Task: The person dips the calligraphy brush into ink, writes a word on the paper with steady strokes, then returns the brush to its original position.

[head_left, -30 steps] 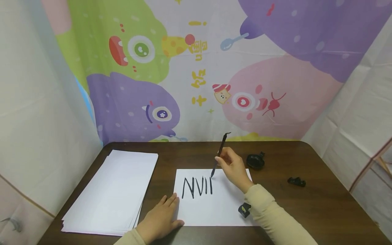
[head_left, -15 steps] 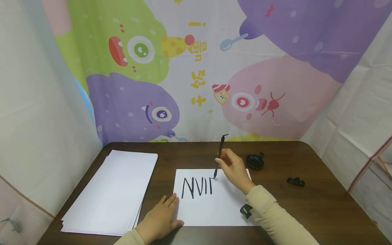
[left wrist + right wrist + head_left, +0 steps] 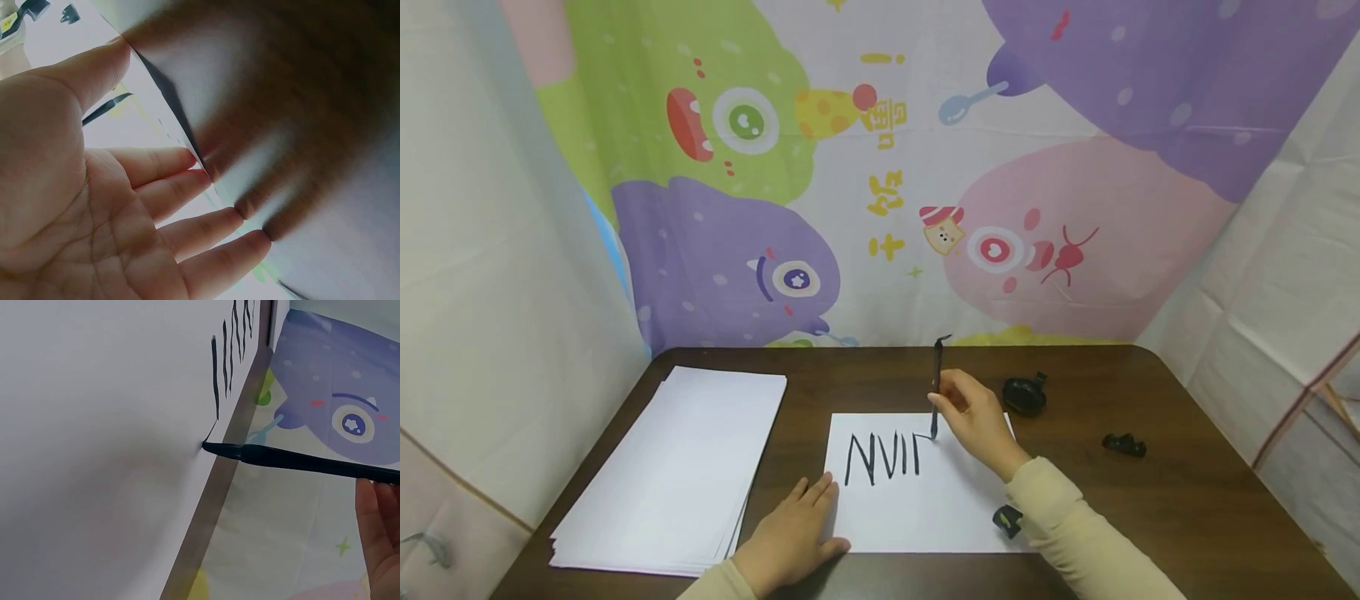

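Observation:
My right hand (image 3: 981,421) pinches a dark writing brush (image 3: 937,371) by its shaft, holding it almost upright over a white sheet of paper (image 3: 917,521). The bristle tip touches the sheet at the end of a thin, short stroke (image 3: 211,429), as the right wrist view shows. Black letter-like strokes (image 3: 883,458) run along the upper left of the sheet. My left hand (image 3: 793,533) rests with fingers straight and spread, its fingertips and thumb on the sheet's left edge. From the left wrist, the palm (image 3: 94,206) and fingers show beside a dark, blurred shadow or reflection.
A stack of white paper (image 3: 673,467) lies on the left of the dark brown table (image 3: 1210,517). To the right are a round black dish (image 3: 1025,396) and a small black bumpy object (image 3: 1124,445). A cartoon-printed curtain (image 3: 880,308) hangs behind the table.
The brush tip has moved right from the top of the last upright stroke, leaving a thin line. The brush has become more upright. My left hand stays in place.

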`<move>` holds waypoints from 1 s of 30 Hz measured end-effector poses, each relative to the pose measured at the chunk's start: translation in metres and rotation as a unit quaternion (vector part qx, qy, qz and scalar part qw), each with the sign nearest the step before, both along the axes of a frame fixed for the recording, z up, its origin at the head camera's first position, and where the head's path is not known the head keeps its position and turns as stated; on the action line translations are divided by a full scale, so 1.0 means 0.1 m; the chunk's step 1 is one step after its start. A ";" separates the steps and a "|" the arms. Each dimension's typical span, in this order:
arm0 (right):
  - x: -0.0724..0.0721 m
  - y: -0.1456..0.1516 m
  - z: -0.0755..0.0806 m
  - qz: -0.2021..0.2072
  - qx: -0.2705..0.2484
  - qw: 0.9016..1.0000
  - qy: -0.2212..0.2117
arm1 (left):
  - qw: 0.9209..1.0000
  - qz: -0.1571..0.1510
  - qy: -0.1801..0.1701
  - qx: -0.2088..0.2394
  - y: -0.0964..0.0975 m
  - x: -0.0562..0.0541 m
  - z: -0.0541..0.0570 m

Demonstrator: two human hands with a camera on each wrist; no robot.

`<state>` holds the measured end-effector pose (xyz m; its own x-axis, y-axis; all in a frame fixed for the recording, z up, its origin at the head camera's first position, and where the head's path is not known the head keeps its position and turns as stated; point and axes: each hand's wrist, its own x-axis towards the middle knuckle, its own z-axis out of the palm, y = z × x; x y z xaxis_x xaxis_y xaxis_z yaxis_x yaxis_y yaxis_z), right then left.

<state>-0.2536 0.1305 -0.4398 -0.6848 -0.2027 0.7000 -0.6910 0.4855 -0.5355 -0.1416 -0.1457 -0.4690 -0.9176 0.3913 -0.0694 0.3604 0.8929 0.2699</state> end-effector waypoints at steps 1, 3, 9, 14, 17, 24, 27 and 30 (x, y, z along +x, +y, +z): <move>0.00 0.00 0.00 -0.002 0.003 1.000 0.002 | 1.000 0.000 0.000 -0.001 0.00 0.00 0.00; 0.01 0.00 0.00 -0.004 0.007 1.000 0.003 | 1.000 -0.001 0.001 -0.002 0.00 0.00 0.01; 0.05 0.00 0.00 0.001 0.012 1.000 -0.004 | 1.000 -0.002 -0.003 -0.002 0.00 0.00 0.03; 0.09 -0.02 0.02 0.004 0.014 1.000 -0.006 | 1.000 -0.001 -0.001 -0.001 0.00 0.00 0.02; 0.12 -0.03 0.02 0.005 0.020 1.000 -0.009 | 1.000 -0.001 0.000 -0.001 0.00 0.00 0.01; 0.17 -0.05 0.02 0.013 0.024 1.000 -0.012 | 1.000 0.000 -0.002 -0.001 0.00 0.00 0.01; 0.18 -0.06 0.02 0.022 0.021 1.000 -0.007 | 1.000 0.002 -0.003 0.000 0.00 0.00 0.02; 0.19 -0.07 0.02 0.029 0.021 0.999 -0.008 | 1.000 0.004 -0.006 -0.002 0.01 0.00 0.03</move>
<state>-0.2341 0.1233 -0.4381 -0.6819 -0.2718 0.6791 -0.7103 0.4677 -0.5261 -0.1414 -0.1449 -0.4661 -0.9199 0.3836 -0.0816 0.3501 0.8970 0.2699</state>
